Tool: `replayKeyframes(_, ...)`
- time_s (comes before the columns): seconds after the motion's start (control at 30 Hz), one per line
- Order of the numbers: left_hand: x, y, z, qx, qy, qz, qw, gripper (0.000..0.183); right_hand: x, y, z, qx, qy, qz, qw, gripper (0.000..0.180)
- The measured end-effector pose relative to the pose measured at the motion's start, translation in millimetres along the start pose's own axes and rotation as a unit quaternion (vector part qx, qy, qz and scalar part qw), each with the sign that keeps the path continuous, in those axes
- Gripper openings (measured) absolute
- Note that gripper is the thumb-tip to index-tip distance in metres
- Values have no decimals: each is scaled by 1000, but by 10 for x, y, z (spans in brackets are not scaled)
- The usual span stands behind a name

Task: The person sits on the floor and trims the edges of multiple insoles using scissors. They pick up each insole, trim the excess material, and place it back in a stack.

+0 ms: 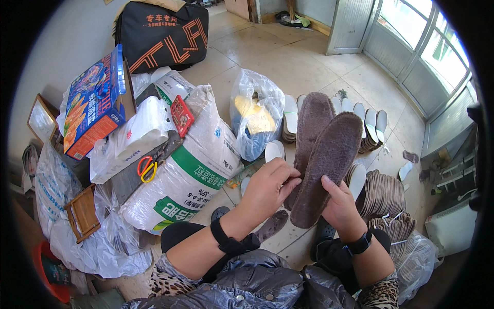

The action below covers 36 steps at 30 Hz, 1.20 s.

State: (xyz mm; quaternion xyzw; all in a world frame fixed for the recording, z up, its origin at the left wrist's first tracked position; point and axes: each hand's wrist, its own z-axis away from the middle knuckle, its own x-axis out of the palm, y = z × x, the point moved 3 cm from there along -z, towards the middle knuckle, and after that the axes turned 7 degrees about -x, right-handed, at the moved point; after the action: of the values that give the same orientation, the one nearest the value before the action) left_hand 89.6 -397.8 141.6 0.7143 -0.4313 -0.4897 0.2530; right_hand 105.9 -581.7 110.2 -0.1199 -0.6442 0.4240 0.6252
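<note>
My right hand [341, 202] grips a pair of dark brown fleece insoles near the heel end, thumb across the front insole [328, 166]. Behind it and to its left, the second insole [313, 119] fans out, partly covered. My left hand [270, 185] is at the left edge of the pair with thumb and forefinger drawn together. Whether anything is pinched between those fingertips is hidden. Below the hands, another brown insole [273, 226] lies on the tiled floor between my feet.
Rows of stacked insoles [382, 193] stand on the floor at right. A clear bag [256, 123] with yellow and blue contents sits ahead. Left are a full white sack [193, 166], scissors [148, 170] with red and yellow handles, and a blue carton [90, 104]. A black bag [164, 34] stands behind.
</note>
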Motion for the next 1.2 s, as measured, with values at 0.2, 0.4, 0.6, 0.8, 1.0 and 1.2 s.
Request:
replayKeyframes(0.2, -82, -160, -23, -117, 58, 74, 989, 13, -31, -29, -20, -10, 50, 11, 999, 34)
replayKeyframes(0.4, -91, -320, 8, -261, -38, 206, 942, 20, -84, -141, -64, -52, 62, -15, 997, 35)
replayKeyframes(0.6, 49, -116, 102, -128, -80, 78, 985, 19, -80, -72, -66, -34, 36, -14, 999, 35)
replayKeyframes(0.8, -68, -333, 62, -235, -17, 132, 963, 17, -99, -106, -72, -49, 64, -12, 997, 33)
replayKeyframes(1.0, -35, -690, 227, -142, -240, -177, 944, 23, -211, -261, -137, -102, 87, -32, 990, 32)
replayKeyframes(1.2, -40, -732, 347, -96, -236, -328, 910, 22, -249, -307, -168, -118, 75, -44, 989, 32)
